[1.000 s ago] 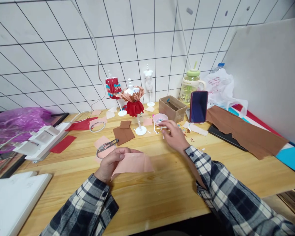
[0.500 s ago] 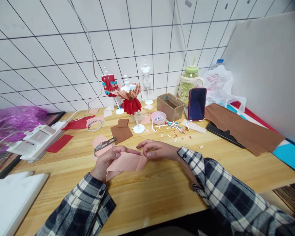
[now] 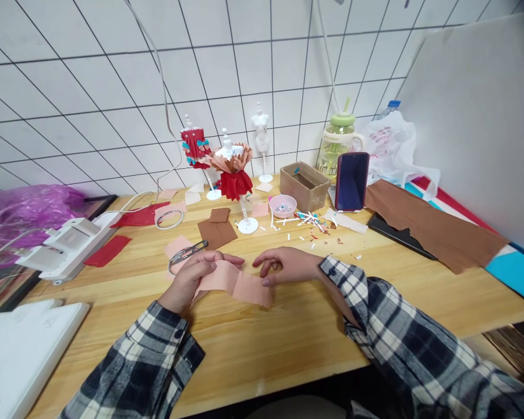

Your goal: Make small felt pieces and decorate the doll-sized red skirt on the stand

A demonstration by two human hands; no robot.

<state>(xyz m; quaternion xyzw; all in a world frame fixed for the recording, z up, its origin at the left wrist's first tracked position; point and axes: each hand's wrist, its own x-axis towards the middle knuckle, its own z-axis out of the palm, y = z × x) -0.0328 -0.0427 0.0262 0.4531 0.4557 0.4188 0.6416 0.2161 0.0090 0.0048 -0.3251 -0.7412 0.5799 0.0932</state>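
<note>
My left hand point(image 3: 192, 278) is closed on a strip of pink crepe paper point(image 3: 231, 284), thumb on top. A crease runs across the strip, and its free part hangs to the right above the table. My right hand point(image 3: 288, 265) is at the strip's right end with fingers apart and curved; the thumb tip meets or nearly meets the paper's edge. Beyond the left hand lie thread snips point(image 3: 192, 250) on a pink paper piece. Behind stands a small dress form point(image 3: 236, 181) wearing a red skirt and a pink and brown ruffled collar.
Brown paper squares point(image 3: 218, 231) lie before the dress forms. A pink bowl point(image 3: 283, 206) of small beads, paper scraps point(image 3: 312, 220), a cardboard box point(image 3: 305, 189) and a propped phone point(image 3: 351, 181) are at the back. A power strip point(image 3: 70, 247) sits left, brown paper point(image 3: 436, 224) right.
The pink strip has opened out to the right and now shows a crease in its middle. My right hand has shifted slightly right, its fingers more spread.
</note>
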